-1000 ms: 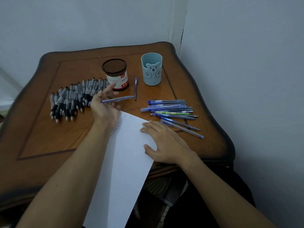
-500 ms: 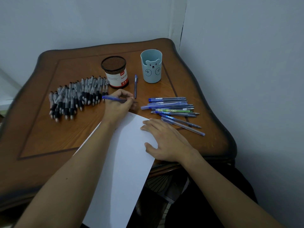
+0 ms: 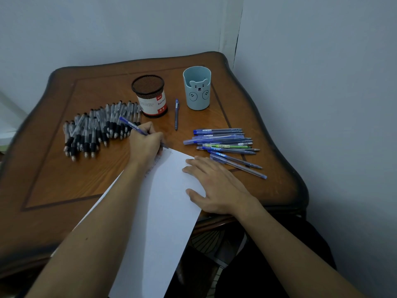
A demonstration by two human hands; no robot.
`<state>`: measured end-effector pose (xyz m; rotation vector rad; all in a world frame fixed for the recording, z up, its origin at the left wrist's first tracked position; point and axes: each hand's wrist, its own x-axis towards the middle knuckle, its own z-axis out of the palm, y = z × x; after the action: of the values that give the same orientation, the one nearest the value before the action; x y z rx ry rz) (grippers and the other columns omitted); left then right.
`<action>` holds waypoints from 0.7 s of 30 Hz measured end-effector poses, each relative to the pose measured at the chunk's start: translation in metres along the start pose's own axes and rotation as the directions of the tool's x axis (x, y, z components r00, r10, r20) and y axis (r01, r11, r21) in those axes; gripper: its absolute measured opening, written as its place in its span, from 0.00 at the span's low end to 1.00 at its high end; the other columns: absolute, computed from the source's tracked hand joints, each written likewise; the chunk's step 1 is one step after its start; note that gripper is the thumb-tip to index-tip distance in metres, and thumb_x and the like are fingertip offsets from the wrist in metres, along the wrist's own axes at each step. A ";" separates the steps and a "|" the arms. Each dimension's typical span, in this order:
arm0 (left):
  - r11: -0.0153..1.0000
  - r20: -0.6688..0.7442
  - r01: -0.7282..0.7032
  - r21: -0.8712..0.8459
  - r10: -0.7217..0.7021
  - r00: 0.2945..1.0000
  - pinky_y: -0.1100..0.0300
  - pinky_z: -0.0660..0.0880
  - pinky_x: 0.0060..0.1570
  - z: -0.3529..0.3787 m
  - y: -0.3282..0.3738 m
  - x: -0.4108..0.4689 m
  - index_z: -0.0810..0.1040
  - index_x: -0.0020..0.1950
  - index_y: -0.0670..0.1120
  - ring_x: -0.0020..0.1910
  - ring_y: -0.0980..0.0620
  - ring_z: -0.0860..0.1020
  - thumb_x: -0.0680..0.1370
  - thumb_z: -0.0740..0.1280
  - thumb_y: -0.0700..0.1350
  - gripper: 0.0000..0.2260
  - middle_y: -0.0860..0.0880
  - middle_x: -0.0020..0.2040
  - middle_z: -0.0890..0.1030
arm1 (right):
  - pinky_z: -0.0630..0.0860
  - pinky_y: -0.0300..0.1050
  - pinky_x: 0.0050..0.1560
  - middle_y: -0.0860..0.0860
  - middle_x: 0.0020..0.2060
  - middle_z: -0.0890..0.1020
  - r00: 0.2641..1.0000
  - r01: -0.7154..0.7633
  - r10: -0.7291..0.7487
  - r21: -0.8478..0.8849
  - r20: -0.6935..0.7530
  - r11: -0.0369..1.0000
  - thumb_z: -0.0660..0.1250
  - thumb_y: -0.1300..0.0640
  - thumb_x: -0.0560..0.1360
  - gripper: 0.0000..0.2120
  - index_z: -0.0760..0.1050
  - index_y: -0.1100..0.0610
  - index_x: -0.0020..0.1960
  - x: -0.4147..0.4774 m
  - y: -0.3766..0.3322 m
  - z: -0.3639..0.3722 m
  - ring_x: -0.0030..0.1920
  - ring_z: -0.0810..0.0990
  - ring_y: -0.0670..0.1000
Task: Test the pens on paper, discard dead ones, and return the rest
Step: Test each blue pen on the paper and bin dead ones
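On the tabletop (image 3: 53, 179): pen pile (image 3: 96, 130) at frame left, two holders (image 3: 150, 95) at top centre, loose pens (image 3: 225, 145) at right, paper (image 3: 163, 211) at lower centre.

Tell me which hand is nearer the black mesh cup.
Left. The left hand, gripping a blue pen, sits just in front of the mesh cup; the right hand lies flat on the paper, farther off.

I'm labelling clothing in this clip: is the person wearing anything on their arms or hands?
No. Both forearms are bare, no sleeve in view. The left hand and right hand wear no gloves; no watch, bracelet or ring shows. A small dark spot marks the left forearm.
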<state>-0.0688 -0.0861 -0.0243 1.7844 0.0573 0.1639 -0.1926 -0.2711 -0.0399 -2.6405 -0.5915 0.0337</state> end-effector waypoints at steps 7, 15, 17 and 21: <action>0.998 0.086 -0.014 0.054 0.010 0.996 0.60 0.69 0.23 -0.002 0.003 0.003 0.63 0.28 0.42 0.19 0.47 0.69 0.68 0.64 0.27 0.15 0.46 0.23 0.70 | 0.49 0.49 0.79 0.48 0.78 0.61 1.000 0.013 -0.013 0.004 0.018 1.000 0.60 0.41 0.79 0.29 0.63 0.49 0.77 0.001 0.000 0.001 0.79 0.53 0.46; 0.974 0.041 -0.159 0.161 0.154 0.987 0.54 0.66 0.32 -0.001 -0.007 0.000 0.62 0.28 0.43 0.30 0.46 0.65 0.65 0.62 0.29 0.13 0.42 0.27 0.65 | 0.52 0.51 0.79 0.47 0.78 0.62 1.000 0.000 0.000 0.009 0.015 1.000 0.60 0.41 0.78 0.28 0.64 0.49 0.76 0.002 0.000 0.002 0.79 0.54 0.47; 0.967 0.056 -0.180 0.180 0.172 0.983 0.52 0.66 0.32 -0.001 -0.009 0.001 0.61 0.29 0.43 0.30 0.46 0.64 0.65 0.62 0.29 0.13 0.42 0.28 0.64 | 0.52 0.51 0.79 0.47 0.78 0.63 1.000 0.001 -0.001 0.010 0.012 1.000 0.60 0.41 0.78 0.28 0.65 0.49 0.76 0.002 -0.001 0.001 0.79 0.55 0.47; 0.959 0.062 -0.201 0.198 0.193 0.979 0.53 0.64 0.33 0.000 -0.010 0.001 0.62 0.30 0.39 0.30 0.47 0.64 0.66 0.61 0.28 0.11 0.42 0.28 0.64 | 0.51 0.49 0.78 0.47 0.78 0.63 1.000 -0.001 0.001 0.016 0.021 1.000 0.61 0.41 0.78 0.28 0.64 0.49 0.76 0.002 -0.002 0.000 0.79 0.55 0.47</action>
<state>-0.0669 -0.0837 -0.0342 1.9963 -0.1399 0.2714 -0.1913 -0.2689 -0.0392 -2.6283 -0.5940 0.0659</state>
